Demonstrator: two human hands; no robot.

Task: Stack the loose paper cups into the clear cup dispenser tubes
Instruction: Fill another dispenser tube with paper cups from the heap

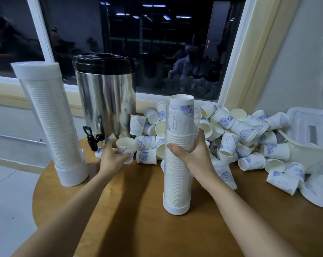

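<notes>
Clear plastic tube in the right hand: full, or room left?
Full: the stack of white paper cups pokes above the rim of the clear plastic tube.

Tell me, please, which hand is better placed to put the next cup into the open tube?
The left hand: it holds a loose cup, while the right hand grips the tube, apparently to steady it.

we read no text for certain; the paper cups (137, 125) carry a thin column of small writing beside their blue print, too small for us to make out.
</notes>
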